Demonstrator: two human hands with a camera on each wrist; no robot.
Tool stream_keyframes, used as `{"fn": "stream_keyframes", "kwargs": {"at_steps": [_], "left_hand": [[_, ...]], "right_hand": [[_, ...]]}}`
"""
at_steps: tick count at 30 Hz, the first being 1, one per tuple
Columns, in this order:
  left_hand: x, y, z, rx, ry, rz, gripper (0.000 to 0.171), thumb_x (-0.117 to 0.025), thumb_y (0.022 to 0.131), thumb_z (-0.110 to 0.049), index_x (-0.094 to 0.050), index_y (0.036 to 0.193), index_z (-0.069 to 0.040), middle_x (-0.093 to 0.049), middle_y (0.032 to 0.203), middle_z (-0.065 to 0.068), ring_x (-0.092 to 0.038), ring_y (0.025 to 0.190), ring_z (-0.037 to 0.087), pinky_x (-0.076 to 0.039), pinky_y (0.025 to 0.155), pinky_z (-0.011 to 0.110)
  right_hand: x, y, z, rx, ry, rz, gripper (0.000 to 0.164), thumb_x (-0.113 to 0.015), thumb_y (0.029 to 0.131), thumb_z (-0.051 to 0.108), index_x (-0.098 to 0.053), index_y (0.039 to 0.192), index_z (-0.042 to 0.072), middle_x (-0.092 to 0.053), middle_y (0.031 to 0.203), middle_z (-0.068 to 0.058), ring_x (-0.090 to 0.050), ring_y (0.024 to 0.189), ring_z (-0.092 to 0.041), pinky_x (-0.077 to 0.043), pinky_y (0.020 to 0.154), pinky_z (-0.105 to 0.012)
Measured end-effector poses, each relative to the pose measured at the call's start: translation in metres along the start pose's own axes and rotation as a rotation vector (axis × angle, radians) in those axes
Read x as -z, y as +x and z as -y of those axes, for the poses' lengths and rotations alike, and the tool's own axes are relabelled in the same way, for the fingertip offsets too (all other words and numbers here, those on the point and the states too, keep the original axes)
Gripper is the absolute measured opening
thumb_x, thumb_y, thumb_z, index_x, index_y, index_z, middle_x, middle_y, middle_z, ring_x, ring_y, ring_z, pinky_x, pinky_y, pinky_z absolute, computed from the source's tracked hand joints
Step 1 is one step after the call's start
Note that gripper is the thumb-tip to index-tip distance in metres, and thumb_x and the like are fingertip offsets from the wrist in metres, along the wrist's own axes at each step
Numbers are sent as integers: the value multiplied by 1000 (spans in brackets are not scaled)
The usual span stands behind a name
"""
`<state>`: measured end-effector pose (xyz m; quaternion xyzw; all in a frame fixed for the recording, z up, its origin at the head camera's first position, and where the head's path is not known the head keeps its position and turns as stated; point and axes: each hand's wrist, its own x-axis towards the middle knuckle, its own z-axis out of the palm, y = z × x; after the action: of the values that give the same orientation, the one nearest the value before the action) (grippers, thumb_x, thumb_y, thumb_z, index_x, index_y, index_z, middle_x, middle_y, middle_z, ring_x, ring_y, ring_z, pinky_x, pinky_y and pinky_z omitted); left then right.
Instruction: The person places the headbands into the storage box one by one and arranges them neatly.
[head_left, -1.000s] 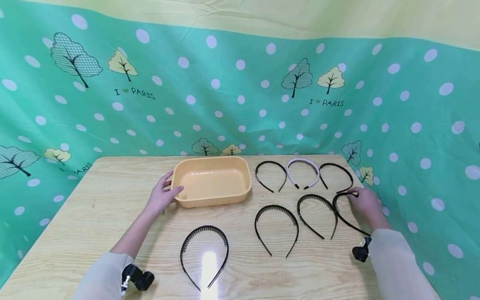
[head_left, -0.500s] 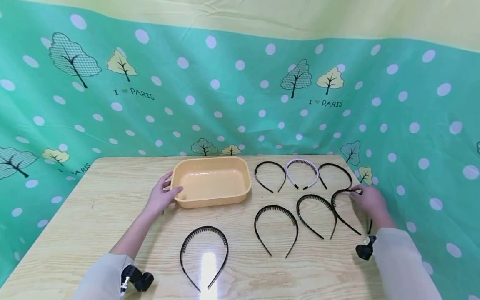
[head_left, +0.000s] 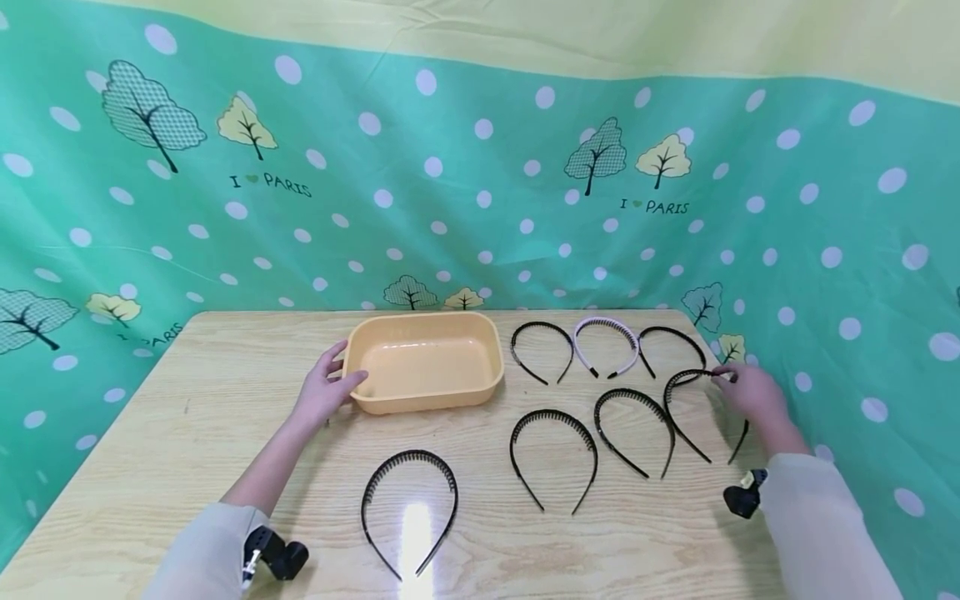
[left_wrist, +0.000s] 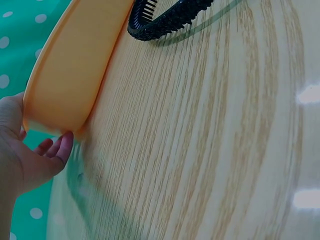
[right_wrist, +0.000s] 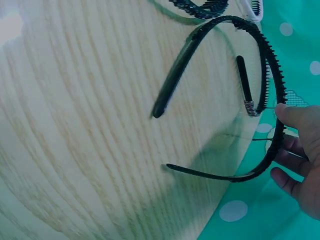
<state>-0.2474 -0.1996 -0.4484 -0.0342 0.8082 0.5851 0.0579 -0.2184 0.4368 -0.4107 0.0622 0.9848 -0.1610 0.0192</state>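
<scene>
My left hand (head_left: 326, 393) grips the left end of a yellow plastic basin (head_left: 427, 405), thumb over the rim and fingers along the outside. In the left wrist view the fingertips meet the wall of the basin (left_wrist: 75, 75). On the right, my right hand (head_left: 752, 396) pinches a black toothed headband (head_left: 667, 406) at the top of its arch. The right wrist view has the thumb and fingers on either side of this headband (right_wrist: 274, 55), its two tips pointing away from the hand. A black headband (head_left: 663, 329) lies just behind it, partly overlapped.
A lilac headband (head_left: 633, 354) lies at the back between black ones, one of them a headband (head_left: 542, 324) beside the basin. Nearer are two black headbands (head_left: 553, 412) (head_left: 632, 392), and another headband (head_left: 408, 454) at the front. A polka-dot curtain (head_left: 480, 200) borders the wooden table (head_left: 210, 400).
My right hand has moved slightly right and back with the black headband, whose top rises and whose right arm now shows. The left hand and the basin have stayed put.
</scene>
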Motion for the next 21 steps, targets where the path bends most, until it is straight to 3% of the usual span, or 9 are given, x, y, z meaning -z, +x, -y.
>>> {"fn": "stream_keyframes", "kwargs": {"at_steps": [4, 13, 21], "left_hand": [[0, 0, 0, 1, -4, 3, 77, -59, 91, -22, -12, 151, -19, -29, 145, 29, -42, 124, 44, -55, 79, 28], [0, 1, 1, -3, -25, 0, 75, -59, 91, -21, -13, 151, -19, -30, 144, 29, -43, 123, 43, -55, 74, 24], [0, 0, 1, 0, -32, -3, 76, -59, 91, -21, -14, 151, -19, -30, 144, 29, -43, 123, 42, -55, 73, 22]], "right_hand": [[5, 1, 1, 1, 9, -9, 37, -48, 96, 24, -54, 120, -4, -56, 97, -27, -50, 65, -23, -38, 49, -30], [18, 2, 7, -17, 46, -39, 45, -43, 98, 32, -52, 124, -4, -57, 92, -23, -47, 61, -21, -36, 48, -30], [23, 2, 16, -20, 69, -65, 52, -41, 98, 39, -51, 126, -4, -54, 108, -29, -55, 83, -34, -42, 55, -32]]}}
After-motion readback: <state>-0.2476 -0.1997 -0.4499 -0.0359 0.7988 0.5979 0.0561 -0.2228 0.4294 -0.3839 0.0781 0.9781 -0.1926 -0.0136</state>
